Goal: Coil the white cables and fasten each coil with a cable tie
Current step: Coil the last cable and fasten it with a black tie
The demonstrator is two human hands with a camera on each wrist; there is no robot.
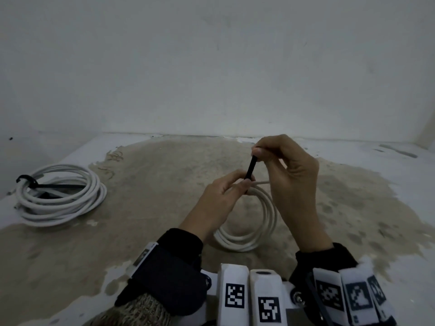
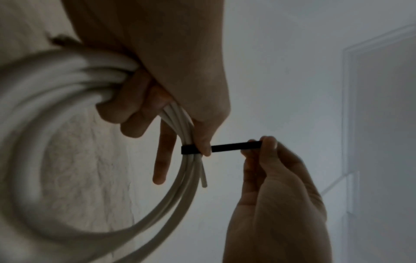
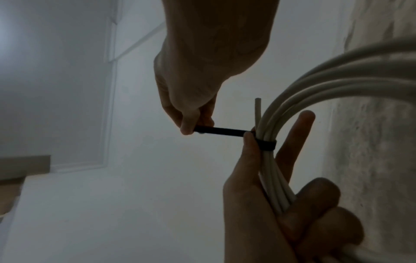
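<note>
In the head view, at centre frame, the left hand (image 1: 221, 194) grips the top of a white cable coil (image 1: 254, 231), fingers curled round the bunched strands, while the coil's lower loop hangs over the stained floor (image 1: 164, 184). The right hand (image 1: 287, 165) pinches the free end of a black cable tie (image 1: 249, 169) between thumb and forefinger, the strap running up from the left thumb. Only this view shows the second coil (image 1: 63, 196) at the left edge, lying flat near the wall (image 1: 211, 55) with its own black tie (image 1: 35, 182) round it (well apart from the hands). Wrist bands with printed markers fill the bottom of the frame and hide the floor there.

The left wrist view looks from below: the left hand (image 2: 162, 74) clamps the coil (image 2: 45, 160), thumb pressed on the cable tie (image 2: 234, 146) where it wraps the strands, forefinger straight behind them. A short cable end (image 2: 203, 178) sticks out just below the wrap. The right hand (image 2: 276, 204) rises from the lower right, fingertips closed on the strap's end. The blurred loop blocks the left half of the frame.

The right wrist view mirrors this: the right hand (image 3: 198, 71) at upper centre pinches the cable tie (image 3: 220, 131), pulled straight toward the coil (image 3: 315, 89), which the left hand (image 3: 281, 204) holds at lower right. A doorframe shows at upper left.
</note>
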